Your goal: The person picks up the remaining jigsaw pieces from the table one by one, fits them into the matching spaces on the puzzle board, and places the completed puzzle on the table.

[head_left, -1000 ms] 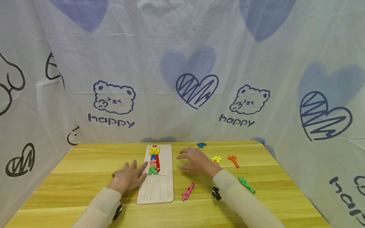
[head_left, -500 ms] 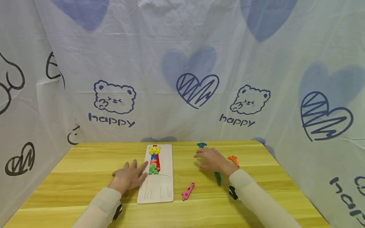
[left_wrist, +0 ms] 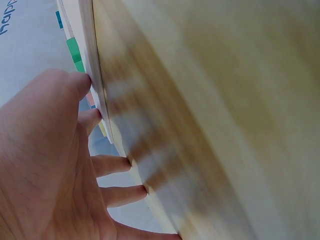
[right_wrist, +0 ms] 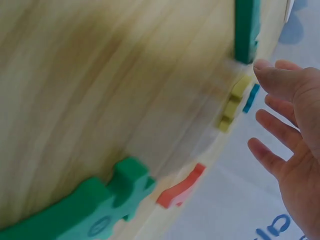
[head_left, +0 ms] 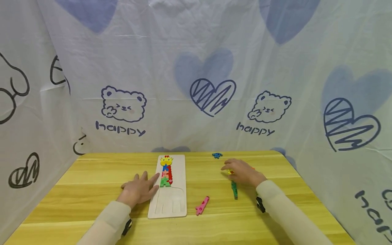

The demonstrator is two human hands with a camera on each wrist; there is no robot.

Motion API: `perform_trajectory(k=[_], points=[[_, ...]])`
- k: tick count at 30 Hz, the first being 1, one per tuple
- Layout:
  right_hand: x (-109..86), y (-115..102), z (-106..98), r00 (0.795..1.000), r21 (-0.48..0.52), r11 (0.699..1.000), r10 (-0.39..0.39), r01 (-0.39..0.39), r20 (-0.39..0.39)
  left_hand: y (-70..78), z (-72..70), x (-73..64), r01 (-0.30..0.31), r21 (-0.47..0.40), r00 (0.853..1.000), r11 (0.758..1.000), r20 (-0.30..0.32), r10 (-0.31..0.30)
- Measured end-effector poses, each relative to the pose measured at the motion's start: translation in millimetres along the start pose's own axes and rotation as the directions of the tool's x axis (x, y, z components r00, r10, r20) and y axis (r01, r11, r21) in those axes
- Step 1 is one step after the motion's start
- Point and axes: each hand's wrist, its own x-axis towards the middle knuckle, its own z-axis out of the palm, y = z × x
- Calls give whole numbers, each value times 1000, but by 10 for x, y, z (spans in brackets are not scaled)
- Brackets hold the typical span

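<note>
the spread left hand (head_left: pixel 137 190) steadies the board (head_left: pixel 171 200) by its left edge; the right hand (head_left: pixel 243 173), fingers apart, holding nothing, hovers near the yellow piece (right_wrist: pixel 234 103); its thumb (right_wrist: pixel 274 81) might knock the nearer green piece (right_wrist: pixel 246 30).

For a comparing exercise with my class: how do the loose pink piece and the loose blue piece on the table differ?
The pink piece is long and narrow; the blue piece looks shorter and more compact. The pink piece lies beside the near half of the board; the blue piece lies near the far edge of the table. Both lie apart from the board.
</note>
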Motion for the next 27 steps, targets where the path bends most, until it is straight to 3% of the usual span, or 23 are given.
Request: perform_trajectory(k=[6,21,27], points=[[-76,92,13,998,57,997,50,-52,31,-4,6,3,0,3,1000,1000,0,0],[-101,183,34,999,142,990,7,-12,37,-12,14,0,3,-9,1000,1000,-2,-3],[-148,207,-5,998,161,986,23,-33,67,-22,21,20,8,-8,1000,1000,6,-7]])
